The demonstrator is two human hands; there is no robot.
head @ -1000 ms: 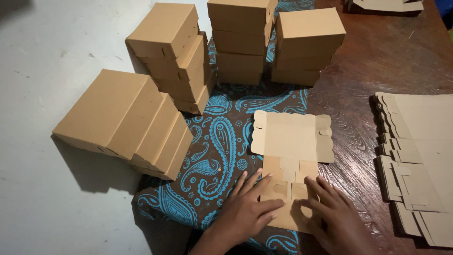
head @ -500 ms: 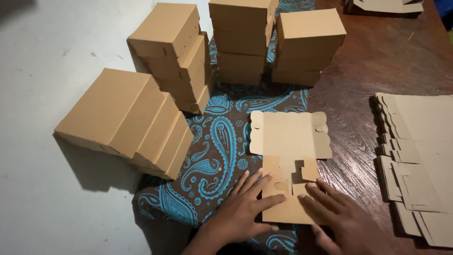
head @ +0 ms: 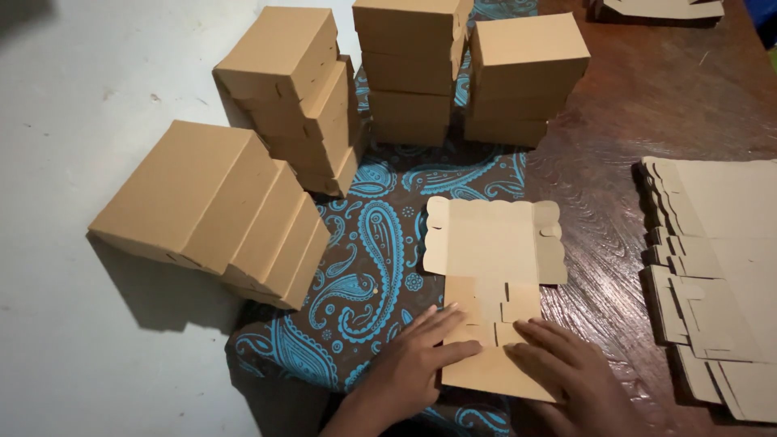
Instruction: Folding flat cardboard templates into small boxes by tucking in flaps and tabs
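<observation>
Since a second ago the flat blank [head: 494, 283] has slid a little nearer the person, and both hands have drawn back along its near end.

The wooden table [head: 647, 113] carries a paisley cloth [head: 380, 235]. Folded boxes stand stacked at the far edge [head: 413, 65] and lean in a row on the left [head: 210, 202]. A pile of unfolded blanks [head: 712, 275] lies to the right.

The blank lies half on cloth, half on wood. The left hand [head: 421, 364] and right hand [head: 566, 372] press down on it, fingers spread flat, gripping nothing.

It looks like thin card: light, stiff between creases, prone to bending at the tabs. Best held by the broad panels.
</observation>
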